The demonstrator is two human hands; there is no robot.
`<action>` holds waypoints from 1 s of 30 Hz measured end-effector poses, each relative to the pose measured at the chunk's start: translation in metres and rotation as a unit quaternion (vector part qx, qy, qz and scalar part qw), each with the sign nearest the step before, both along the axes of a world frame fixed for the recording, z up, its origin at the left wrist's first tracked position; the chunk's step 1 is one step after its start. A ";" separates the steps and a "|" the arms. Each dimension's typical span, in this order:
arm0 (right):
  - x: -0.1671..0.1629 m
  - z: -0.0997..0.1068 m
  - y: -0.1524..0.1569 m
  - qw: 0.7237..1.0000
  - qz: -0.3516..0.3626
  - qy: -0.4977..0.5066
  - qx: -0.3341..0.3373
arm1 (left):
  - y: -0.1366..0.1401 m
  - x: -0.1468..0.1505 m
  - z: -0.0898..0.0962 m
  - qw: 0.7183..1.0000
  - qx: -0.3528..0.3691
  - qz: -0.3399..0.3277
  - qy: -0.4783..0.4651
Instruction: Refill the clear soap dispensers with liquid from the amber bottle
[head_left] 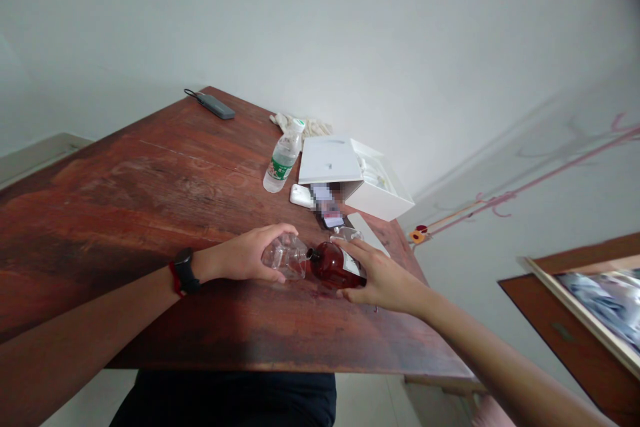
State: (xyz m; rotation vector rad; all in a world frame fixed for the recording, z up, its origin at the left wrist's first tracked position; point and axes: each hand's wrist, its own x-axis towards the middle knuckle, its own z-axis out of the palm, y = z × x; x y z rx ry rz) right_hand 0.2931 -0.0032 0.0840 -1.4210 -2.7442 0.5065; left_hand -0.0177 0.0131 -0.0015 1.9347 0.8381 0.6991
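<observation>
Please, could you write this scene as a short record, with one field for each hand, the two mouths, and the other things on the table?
Left hand: the left hand holds a clear bottle
Right hand: the right hand holds a brown bottle with a white label
Mouths: facing each other, close together; whether they touch, I cannot tell
Table: reddish-brown table
Standing: capped green-label bottle, left of the white box
Near box: phone, white case
Far edge: grey device
</observation>
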 end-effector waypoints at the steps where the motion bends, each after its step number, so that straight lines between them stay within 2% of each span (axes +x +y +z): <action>1: 0.000 0.000 0.000 1.000 0.002 0.003 0.001 | 0.000 0.000 0.000 1.000 0.001 0.000 0.000; 30: -0.003 0.004 -0.001 1.000 -0.013 -0.025 -0.006 | -0.002 0.001 0.000 1.000 0.007 0.006 0.002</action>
